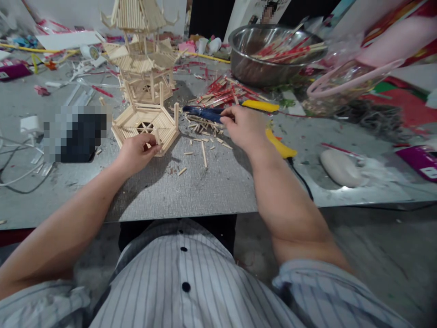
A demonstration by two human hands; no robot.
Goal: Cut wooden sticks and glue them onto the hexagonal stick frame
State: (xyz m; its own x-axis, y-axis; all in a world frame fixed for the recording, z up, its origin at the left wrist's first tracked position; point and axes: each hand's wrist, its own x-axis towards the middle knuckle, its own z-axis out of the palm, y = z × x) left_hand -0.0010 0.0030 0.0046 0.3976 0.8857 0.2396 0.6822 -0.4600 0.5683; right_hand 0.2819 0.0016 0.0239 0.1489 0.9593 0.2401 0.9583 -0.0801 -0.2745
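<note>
At the near edge of a hexagonal base (pixel 128 132) made of pale wooden sticks, my left hand (pixel 138 152) is closed, its fingers curled around a short post on the rim. Behind the base stands a tiered stick pagoda (pixel 143 64) with upturned roof corners. My right hand (pixel 244 127) has thumb and forefinger together at the right end of a dark blue tool (pixel 203 113); its exact kind is unclear. Short cut stick pieces (pixel 205 155) lie between my hands. Beside my right hand are a yellow-handled tool (pixel 261 106) and a yellow corded tool (pixel 282 145).
Red-and-pale sticks (pixel 225 91) are heaped behind the blue tool. A steel bowl (pixel 246 68) holds more sticks. At left lie a dark phone (pixel 82 141) and a white charger (pixel 30 125) with cables. A pink-rimmed basket (pixel 355 79) and a pale mouse-shaped object (pixel 341 167) are at right.
</note>
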